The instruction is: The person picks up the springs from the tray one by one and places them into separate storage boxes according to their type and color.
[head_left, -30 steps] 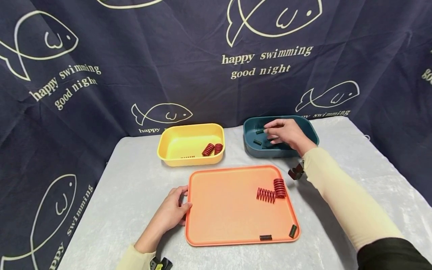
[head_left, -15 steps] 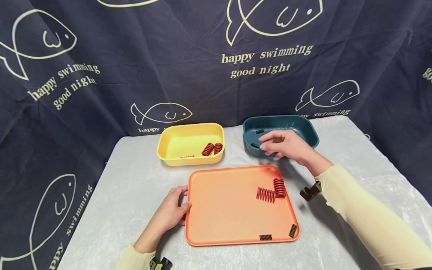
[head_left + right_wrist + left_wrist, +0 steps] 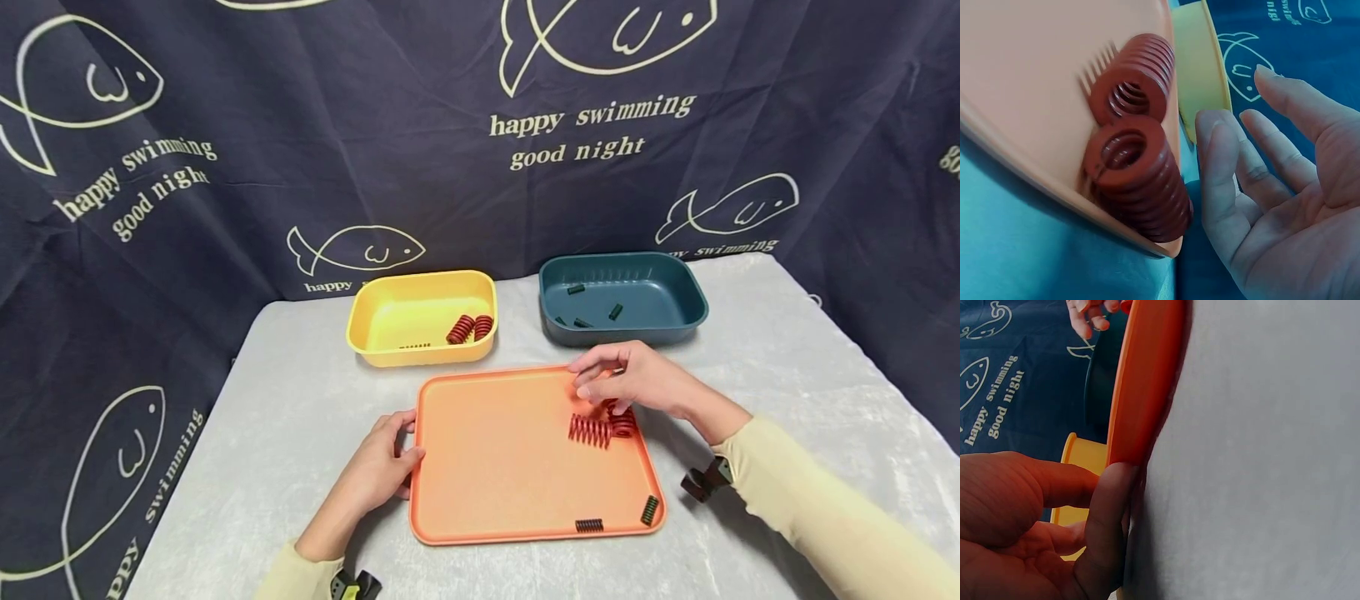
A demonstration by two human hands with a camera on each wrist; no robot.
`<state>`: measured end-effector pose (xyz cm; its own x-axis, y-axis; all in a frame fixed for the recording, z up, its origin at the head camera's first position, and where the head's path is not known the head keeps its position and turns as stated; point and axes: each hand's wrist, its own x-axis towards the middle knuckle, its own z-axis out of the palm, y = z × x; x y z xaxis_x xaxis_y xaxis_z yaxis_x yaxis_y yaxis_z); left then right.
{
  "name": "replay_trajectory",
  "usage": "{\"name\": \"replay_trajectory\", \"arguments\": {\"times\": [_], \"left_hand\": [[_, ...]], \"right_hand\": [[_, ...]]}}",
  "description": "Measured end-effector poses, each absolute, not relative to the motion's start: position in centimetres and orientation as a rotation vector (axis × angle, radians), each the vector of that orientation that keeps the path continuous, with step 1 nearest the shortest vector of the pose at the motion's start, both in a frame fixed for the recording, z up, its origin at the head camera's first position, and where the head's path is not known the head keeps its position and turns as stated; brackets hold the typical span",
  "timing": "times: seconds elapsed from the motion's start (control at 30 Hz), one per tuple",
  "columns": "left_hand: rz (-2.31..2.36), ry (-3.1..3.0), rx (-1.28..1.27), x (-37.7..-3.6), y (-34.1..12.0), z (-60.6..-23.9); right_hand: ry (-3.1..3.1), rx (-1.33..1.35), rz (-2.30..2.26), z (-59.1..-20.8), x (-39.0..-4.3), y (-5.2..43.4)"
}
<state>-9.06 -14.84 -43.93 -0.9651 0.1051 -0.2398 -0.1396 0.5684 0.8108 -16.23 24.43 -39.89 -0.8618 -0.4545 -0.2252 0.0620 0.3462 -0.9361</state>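
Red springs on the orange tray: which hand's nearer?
Right. The right hand is close beside the red springs, by the right edge of the orange tray; the left hand grips the tray's left edge, across from them.

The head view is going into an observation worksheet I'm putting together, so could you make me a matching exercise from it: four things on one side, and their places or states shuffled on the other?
Column one
1. Yellow bin
2. Teal bin
3. Left hand
4. Right hand

Column two
A. Contains several small dark springs
B. At the far right corner of the orange tray, with nothing seen in its fingers
C. Contains two thick red springs
D. Grips the left edge of the orange tray

Right pairs: 1-C, 2-A, 3-D, 4-B.
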Motion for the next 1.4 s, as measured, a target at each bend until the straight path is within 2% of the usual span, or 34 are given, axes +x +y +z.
{"name": "replay_trajectory", "arguments": {"times": [0.3, 0.8, 1.3, 1.4], "left_hand": [[1.340, 2.542, -0.040, -9.1, -14.8, -43.9], [1.337, 2.549, -0.042, -9.0, -14.9, -43.6], [1.302, 2.556, -0.047, -9.0, -14.8, -43.7], [1.301, 2.557, -0.046, -9.0, -14.8, -43.7]], "right_hand": [[2.233, -0.272, -1.568, -39.8, -15.0, 26.8], [2.219, -0.212, -1.569, -42.1, -13.8, 29.6], [2.250, -0.549, -1.465, -43.1, -13.5, 28.6], [2.267, -0.534, -1.451, -42.9, -13.6, 28.6]]}}
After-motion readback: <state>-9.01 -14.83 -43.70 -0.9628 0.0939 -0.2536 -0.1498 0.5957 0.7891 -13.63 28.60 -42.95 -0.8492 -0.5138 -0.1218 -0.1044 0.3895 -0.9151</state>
